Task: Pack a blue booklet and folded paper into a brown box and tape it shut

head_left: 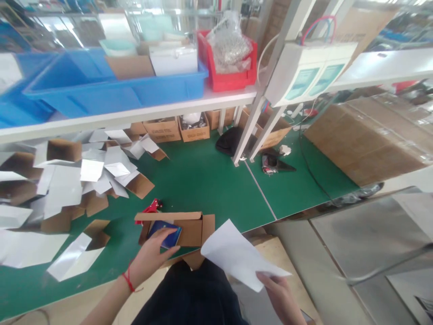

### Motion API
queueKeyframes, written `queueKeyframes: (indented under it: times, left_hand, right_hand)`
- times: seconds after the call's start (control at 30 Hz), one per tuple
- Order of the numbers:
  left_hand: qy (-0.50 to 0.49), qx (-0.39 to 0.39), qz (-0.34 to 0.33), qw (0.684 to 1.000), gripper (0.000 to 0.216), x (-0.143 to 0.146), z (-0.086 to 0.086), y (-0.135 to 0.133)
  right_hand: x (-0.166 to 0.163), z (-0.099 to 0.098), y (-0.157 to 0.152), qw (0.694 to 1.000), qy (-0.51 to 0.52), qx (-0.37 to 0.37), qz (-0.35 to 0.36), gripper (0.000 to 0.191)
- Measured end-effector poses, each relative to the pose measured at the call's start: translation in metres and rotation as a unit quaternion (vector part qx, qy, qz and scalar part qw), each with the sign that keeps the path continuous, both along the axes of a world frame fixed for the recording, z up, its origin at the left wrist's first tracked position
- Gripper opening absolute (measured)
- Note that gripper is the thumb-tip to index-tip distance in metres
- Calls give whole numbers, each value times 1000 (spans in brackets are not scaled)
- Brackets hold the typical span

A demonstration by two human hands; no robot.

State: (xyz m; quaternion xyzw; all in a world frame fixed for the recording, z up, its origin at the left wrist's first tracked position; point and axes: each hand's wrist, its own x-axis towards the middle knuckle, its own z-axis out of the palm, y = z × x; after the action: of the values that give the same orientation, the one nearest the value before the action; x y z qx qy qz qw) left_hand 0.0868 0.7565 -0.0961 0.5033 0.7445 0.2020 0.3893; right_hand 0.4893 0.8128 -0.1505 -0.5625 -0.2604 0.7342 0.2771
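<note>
My left hand point(151, 258), with a red string at the wrist, rests its fingers on a dark blue item point(165, 232) lying inside a small open cardboard box point(189, 228) at the near edge of the green table point(209, 180). My right hand point(279, 295) pinches the corner of a white paper sheet point(237, 255), held over my lap to the right of the box. A red tool point(151, 208) lies just behind the box.
A heap of unfolded white-and-brown small boxes point(67, 180) covers the table's left side. Blue bins point(111, 81) and a red bin point(230, 67) sit on the shelf above. Cartons point(365, 140), a black cable and a white post stand to the right.
</note>
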Motion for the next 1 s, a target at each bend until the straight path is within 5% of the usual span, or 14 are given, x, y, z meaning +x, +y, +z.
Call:
queueKeyframes:
  times: [0.1, 0.23, 0.4, 0.57, 0.7, 0.83, 1.0]
  left_hand:
    - [-235, -17, 4, 972, 85, 19, 0, -15]
    - [-490, -4, 56, 870, 89, 60, 1, -23]
    - [-518, -7, 274, 810, 65, 88, 11, -25]
    - [-470, 2, 321, 822, 64, 52, 20, -32]
    - [-436, -12, 263, 861, 63, 20, 37, -27]
    - [-433, -30, 183, 882, 65, 17, 45, -19]
    - [-436, -13, 169, 884, 65, 33, 24, -35]
  right_hand:
    - [-15, 15, 5, 999, 14, 20, 25, 48]
    - [-59, 24, -4, 996, 85, 13, -16, 48]
    - [-105, 24, -32, 989, 145, -25, -28, 54]
    - [-100, 38, -19, 989, 137, 35, 34, 51]
    - [-107, 65, 10, 975, 139, 104, 141, 46]
    - [-142, 79, 16, 959, 118, 107, 233, 44]
    - [-159, 64, -4, 975, 35, 129, 176, 43]
